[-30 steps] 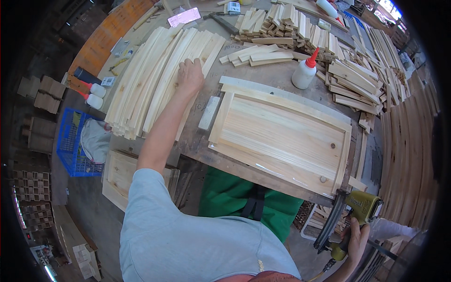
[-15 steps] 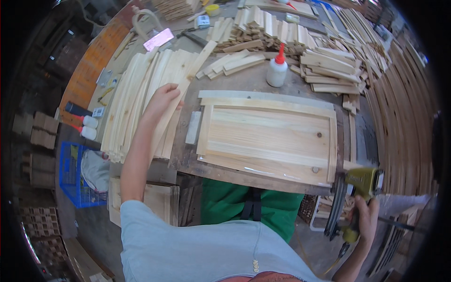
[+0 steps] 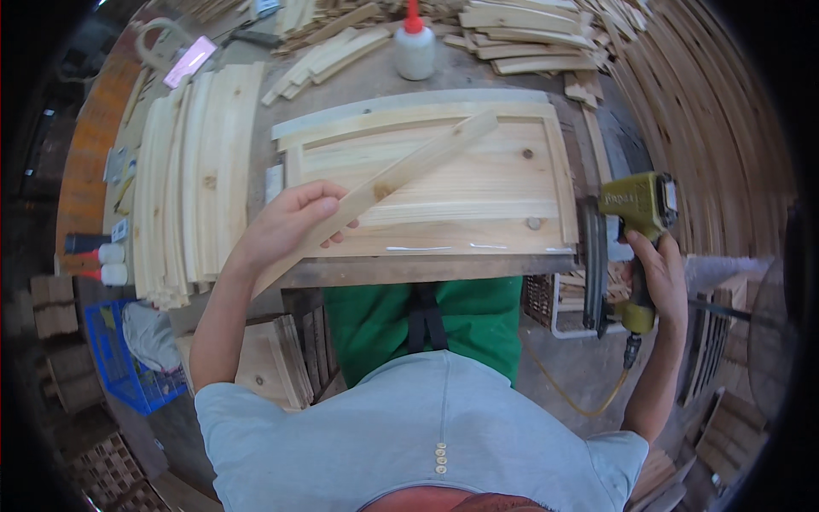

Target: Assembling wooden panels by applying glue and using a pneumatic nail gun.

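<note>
My left hand grips a long pale wooden strip, which slants up to the right above a wooden panel. The panel lies on the workbench with strips framing its left, far and right sides. White glue streaks run along its near edge. In my right hand is a green nail gun, held upright off the bench's right front corner. A yellow air hose hangs from its base.
A stack of long strips lies to the left. Behind the panel stand a red-capped glue bottle and piles of short wood pieces. Long boards fill the right side. A blue crate sits low at left.
My left hand has carried the strip rightward from the stack to over the panel. The nail gun has come up a little in my right hand. The view has shifted.
</note>
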`<state>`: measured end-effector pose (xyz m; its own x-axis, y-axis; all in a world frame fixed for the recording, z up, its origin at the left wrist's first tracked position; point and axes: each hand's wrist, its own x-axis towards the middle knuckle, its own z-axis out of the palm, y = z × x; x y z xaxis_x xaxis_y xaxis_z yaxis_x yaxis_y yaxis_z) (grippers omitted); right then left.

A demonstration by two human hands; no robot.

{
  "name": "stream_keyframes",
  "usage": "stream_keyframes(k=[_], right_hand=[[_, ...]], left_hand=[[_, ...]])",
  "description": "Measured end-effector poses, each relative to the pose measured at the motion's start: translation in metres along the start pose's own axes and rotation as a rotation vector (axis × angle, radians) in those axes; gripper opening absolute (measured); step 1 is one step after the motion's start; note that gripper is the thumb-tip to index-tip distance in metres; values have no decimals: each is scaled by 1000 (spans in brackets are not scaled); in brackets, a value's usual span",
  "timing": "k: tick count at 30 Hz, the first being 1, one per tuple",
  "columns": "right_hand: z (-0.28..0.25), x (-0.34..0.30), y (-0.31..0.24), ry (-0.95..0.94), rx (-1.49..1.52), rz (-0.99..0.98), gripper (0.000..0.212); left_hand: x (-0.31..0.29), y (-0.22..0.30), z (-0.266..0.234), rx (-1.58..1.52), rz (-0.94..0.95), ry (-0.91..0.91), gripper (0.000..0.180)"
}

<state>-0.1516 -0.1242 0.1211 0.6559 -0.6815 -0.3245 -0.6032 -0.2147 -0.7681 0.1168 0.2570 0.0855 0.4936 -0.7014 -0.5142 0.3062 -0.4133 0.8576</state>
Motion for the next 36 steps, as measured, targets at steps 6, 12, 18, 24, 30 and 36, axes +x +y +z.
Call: stream_keyframes(k=[6,12,18,24,30,36], right_hand=[[-2,1,4,-3,-51,41,31],[-1,-2,-2,-1,-88,10,34],[-1,-1,-1,-37,-59,-66,35],[-3,3,4,-31,-78,-47,36],[-1,1,1,-14,-54,-69,36],[-9,-2,10,-42,-29,-79,37]], left_hand=[[-2,-23,64,990,751,272,33],[13,-46,89,980,837,224,40],[23,-53,103,962,867,214,40],[35,-54,116,903,858,192,40],[45,-56,124,913,846,194,39],[51,-63,133,859,856,254,40]])
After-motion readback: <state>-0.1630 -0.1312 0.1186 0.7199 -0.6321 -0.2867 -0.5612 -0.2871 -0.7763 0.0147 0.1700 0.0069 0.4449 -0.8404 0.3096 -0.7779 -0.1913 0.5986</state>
